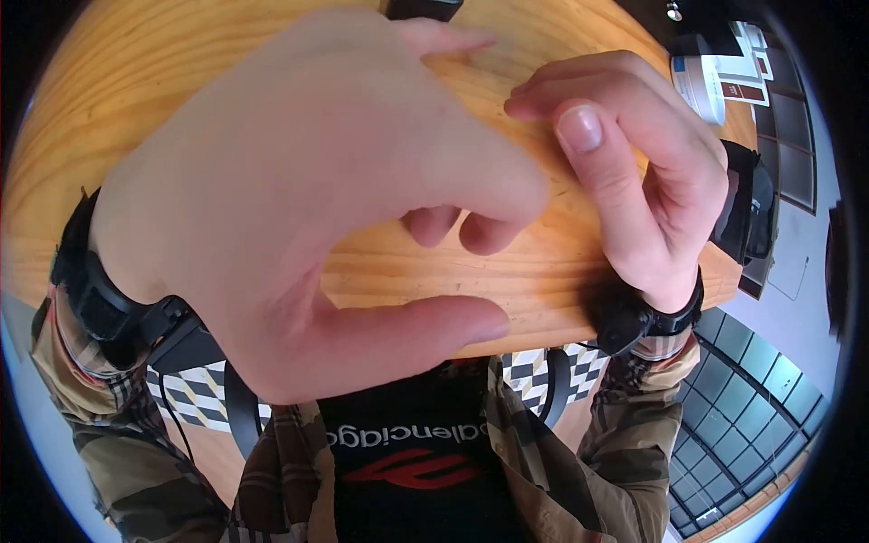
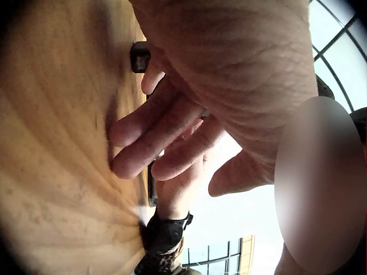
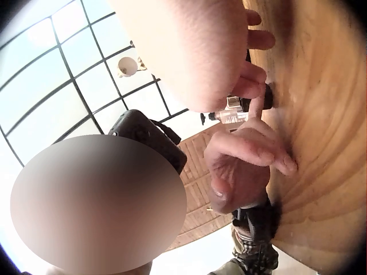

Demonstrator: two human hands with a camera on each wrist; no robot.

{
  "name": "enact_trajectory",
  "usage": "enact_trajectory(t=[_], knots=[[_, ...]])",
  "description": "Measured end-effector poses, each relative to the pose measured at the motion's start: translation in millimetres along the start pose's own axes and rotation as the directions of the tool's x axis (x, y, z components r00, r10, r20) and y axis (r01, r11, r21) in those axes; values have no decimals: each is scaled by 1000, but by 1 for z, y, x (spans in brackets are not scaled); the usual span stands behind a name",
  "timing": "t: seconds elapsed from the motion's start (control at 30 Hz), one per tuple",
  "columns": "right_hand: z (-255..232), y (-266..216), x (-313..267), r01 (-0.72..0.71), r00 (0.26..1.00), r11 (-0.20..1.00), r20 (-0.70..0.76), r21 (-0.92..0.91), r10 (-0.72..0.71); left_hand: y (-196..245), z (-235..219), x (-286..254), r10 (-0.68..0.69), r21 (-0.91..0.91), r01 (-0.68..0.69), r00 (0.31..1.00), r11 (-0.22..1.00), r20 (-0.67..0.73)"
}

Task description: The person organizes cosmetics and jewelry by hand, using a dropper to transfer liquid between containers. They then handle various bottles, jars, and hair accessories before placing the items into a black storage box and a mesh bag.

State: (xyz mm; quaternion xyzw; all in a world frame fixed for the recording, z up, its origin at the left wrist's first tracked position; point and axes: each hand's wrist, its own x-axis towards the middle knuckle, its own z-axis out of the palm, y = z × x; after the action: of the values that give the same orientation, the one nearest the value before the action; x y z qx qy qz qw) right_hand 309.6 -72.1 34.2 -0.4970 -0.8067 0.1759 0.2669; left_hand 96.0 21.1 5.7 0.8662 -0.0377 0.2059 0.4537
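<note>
My left hand (image 1: 299, 181) hovers large in the head view, its fingers loosely bent and the thumb spread away below them. Nothing lies between thumb and fingers. To its right is my right hand (image 1: 643, 163), fingers loosely bent, thumb pointing up and back, also holding nothing. Both are over a wooden table (image 1: 380, 276). In the left wrist view, my left fingers (image 2: 135, 163) hang close to the tabletop, with the right hand beyond. From the right wrist, my left hand (image 3: 241, 172) appears with fingertips close to the wood. Each wrist wears a black strap.
A black object (image 1: 424, 9) lies at the table's far edge. A white round tub (image 1: 697, 86) stands at the right, near a black bag-like item (image 1: 749, 208). A pump bottle (image 3: 232, 117) shows behind the hands in the right wrist view.
</note>
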Motion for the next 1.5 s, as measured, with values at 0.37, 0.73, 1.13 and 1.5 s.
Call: enact_trajectory(t=[0.37, 0.73, 1.13, 1.5], knots=[[21, 18, -15, 105, 963, 958, -267, 269, -30, 11, -7, 3, -209, 76, 219, 971, 973, -118], [5, 17, -9, 5, 999, 1000, -43, 20, -4, 16, -10, 7, -392, 117, 438, 873, 891, -290], [7, 12, -14, -11, 1000, 999, 14, -35, 12, 13, -4, 1, -442, 206, 540, 812, 816, -381], [7, 14, -14, -35, 999, 999, 21, -24, 36, 5, -5, 5, -464, 268, 610, 764, 746, -449]])
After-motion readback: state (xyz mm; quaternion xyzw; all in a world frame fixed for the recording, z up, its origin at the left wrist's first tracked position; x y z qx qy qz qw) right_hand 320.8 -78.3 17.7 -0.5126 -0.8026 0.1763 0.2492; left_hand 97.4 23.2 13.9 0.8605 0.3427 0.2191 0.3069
